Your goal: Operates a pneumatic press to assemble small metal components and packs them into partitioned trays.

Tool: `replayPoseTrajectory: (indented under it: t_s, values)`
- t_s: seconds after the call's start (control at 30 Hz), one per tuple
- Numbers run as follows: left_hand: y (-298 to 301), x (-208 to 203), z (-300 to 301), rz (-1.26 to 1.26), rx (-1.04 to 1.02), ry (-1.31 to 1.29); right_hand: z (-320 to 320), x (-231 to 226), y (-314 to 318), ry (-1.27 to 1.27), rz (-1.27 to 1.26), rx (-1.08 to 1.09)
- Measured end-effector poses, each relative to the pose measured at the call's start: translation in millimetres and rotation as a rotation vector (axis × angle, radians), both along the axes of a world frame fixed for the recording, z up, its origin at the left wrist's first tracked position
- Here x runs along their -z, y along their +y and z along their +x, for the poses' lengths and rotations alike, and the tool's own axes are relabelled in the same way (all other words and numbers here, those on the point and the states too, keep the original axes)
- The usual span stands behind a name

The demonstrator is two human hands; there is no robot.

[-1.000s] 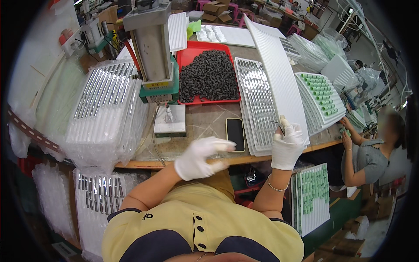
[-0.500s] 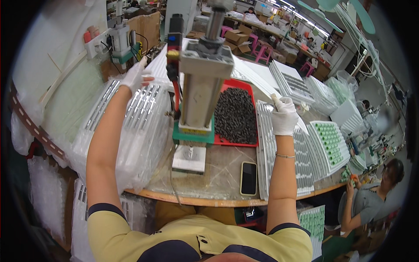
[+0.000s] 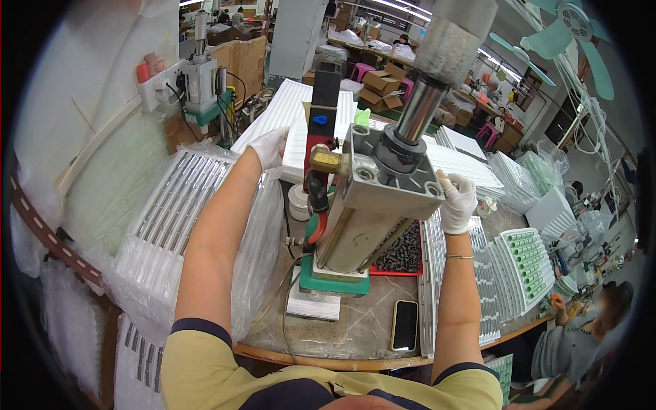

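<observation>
My left hand (image 3: 271, 147), in a white glove, is closed at the near edge of a white ridged tray (image 3: 296, 145) behind the bench press (image 3: 372, 225). My right hand (image 3: 458, 205), also gloved, is curled shut right of the press head, its thumb up at the tray's other end. The press hides the tray's middle. Below my right hand lies a stack of white trays with silver tubes (image 3: 484, 287). Partly covered by the press, a red bin (image 3: 410, 274) holds many small black pieces (image 3: 400, 253).
Plastic-wrapped trays of silver tubes (image 3: 174, 205) fill the left side. A phone (image 3: 404, 326) lies near the table's front edge. Trays with green rolls (image 3: 529, 263) stand at the right, near a seated co-worker (image 3: 581, 335). More white trays (image 3: 461, 164) lie at the back.
My view has tilted and shifted, so the press looms larger and further right. My left hand has moved inward to the tray edge beside the press. My right hand stays curled at the tray's right end.
</observation>
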State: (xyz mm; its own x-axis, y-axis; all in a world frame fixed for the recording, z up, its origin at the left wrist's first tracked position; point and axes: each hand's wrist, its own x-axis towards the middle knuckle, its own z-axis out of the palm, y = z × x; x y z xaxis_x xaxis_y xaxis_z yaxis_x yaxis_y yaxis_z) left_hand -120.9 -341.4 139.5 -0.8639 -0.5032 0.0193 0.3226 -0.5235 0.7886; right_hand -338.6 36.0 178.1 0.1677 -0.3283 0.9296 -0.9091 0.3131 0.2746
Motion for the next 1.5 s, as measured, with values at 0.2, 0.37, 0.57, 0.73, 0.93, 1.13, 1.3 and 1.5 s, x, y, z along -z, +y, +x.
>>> replayPoseTrajectory:
  t_s: [0.2,0.37,0.57,0.73,0.93,1.13,1.3,1.5]
  values:
    - [-74,19,-17,0.029,0.298,0.283,3,-8,-17,-0.015,0.025,-0.115]
    - [-68,35,-78,0.04,-0.123,-0.196,-23,13,2,-0.424,0.083,0.069]
    - [-116,109,-81,0.032,-0.688,-0.477,22,29,12,-0.37,0.028,-0.121]
    - [-86,138,-123,-0.203,-0.934,-0.881,50,64,99,-0.419,0.057,0.096]
    - [-128,164,-79,-0.216,-0.864,-0.818,66,100,140,-0.601,0.048,0.148]
    - [-123,135,-41,0.135,-0.547,-0.494,83,108,141,-0.69,-0.006,0.119]
    - [-54,108,-32,-0.155,-0.484,-0.654,90,124,147,-0.732,0.004,0.168]
    - [-13,39,-2,-1.072,-0.193,-1.132,97,129,159,-0.835,0.021,0.181]
